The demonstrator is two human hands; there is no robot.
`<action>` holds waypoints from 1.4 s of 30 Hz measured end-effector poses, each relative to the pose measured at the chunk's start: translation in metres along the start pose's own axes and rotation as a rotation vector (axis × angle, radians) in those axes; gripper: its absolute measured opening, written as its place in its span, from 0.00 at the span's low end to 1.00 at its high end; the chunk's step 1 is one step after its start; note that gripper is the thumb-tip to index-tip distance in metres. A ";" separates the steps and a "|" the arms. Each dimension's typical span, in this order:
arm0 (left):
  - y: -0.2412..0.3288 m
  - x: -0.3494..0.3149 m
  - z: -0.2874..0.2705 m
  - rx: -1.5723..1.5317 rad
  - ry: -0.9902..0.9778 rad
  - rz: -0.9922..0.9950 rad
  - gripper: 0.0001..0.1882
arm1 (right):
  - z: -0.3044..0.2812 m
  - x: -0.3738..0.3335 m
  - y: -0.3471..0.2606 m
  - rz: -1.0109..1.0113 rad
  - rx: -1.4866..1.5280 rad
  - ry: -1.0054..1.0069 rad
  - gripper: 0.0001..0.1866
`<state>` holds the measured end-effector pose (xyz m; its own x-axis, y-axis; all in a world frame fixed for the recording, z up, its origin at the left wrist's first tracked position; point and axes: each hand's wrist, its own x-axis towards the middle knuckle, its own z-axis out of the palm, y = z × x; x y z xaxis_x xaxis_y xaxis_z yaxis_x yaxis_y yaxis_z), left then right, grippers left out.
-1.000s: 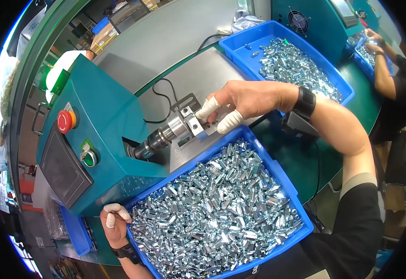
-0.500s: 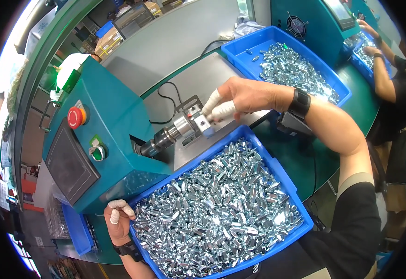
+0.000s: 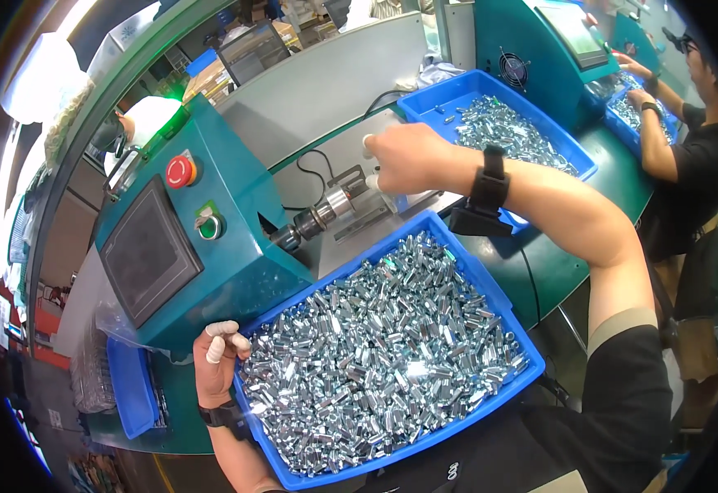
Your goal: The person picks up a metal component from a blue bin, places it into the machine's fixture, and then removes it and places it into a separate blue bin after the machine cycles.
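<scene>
A big blue tray [image 3: 500, 302] in front of me is heaped with small shiny metal sleeves [image 3: 375, 353]. My left hand [image 3: 219, 361], white cots on its fingertips, is curled at the tray's near left corner; whether it holds a part is hidden. My right hand [image 3: 400, 156], a black band on its wrist, hovers over the grey plate just right of the steel spindle [image 3: 326, 212] that sticks out of the teal machine [image 3: 240, 197]. Its cot-covered fingertips are bent inward, and I cannot see what is between them.
A second blue tray [image 3: 434, 105] with fewer metal parts lies beyond my right hand. The machine carries a red stop button [image 3: 180, 171], a green button [image 3: 207, 226] and a dark screen [image 3: 149, 255]. A person [image 3: 687, 140] works at another tray, far right. A small blue bin [image 3: 129, 386] sits lower left.
My right hand has drawn back from the spindle's fixture toward the far tray. My left hand stays curled at the near tray's corner.
</scene>
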<state>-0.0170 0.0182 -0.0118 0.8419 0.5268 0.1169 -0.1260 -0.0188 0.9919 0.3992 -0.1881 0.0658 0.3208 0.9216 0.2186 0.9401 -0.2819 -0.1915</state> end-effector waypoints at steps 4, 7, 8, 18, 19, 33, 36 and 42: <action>-0.002 0.004 0.004 0.026 -0.026 0.020 0.22 | -0.020 -0.006 -0.006 0.054 -0.099 -0.034 0.24; -0.004 0.001 -0.001 0.016 -0.030 0.031 0.21 | -0.030 -0.006 0.014 0.131 -0.185 0.027 0.23; -0.007 0.001 -0.004 -0.003 -0.012 0.026 0.21 | -0.030 -0.010 0.035 0.158 -0.218 0.038 0.22; 0.003 -0.001 -0.004 0.016 -0.038 -0.010 0.22 | -0.031 -0.101 0.046 0.092 0.182 0.007 0.14; 0.002 0.003 -0.004 0.021 -0.041 -0.009 0.22 | -0.022 -0.104 0.026 0.099 0.273 -0.110 0.12; 0.003 0.002 -0.001 0.014 -0.013 0.012 0.21 | 0.019 -0.109 -0.012 -0.186 0.183 0.030 0.11; 0.002 -0.001 -0.002 -0.013 -0.007 -0.007 0.22 | -0.001 -0.100 -0.022 0.129 0.520 -0.066 0.09; 0.002 0.003 0.001 -0.009 0.000 -0.006 0.21 | -0.002 -0.061 0.011 0.134 0.787 0.123 0.08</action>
<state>-0.0145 0.0186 -0.0090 0.8426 0.5270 0.1107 -0.1256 -0.0076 0.9920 0.3903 -0.2483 0.0521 0.4785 0.8444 0.2410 0.5513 -0.0753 -0.8309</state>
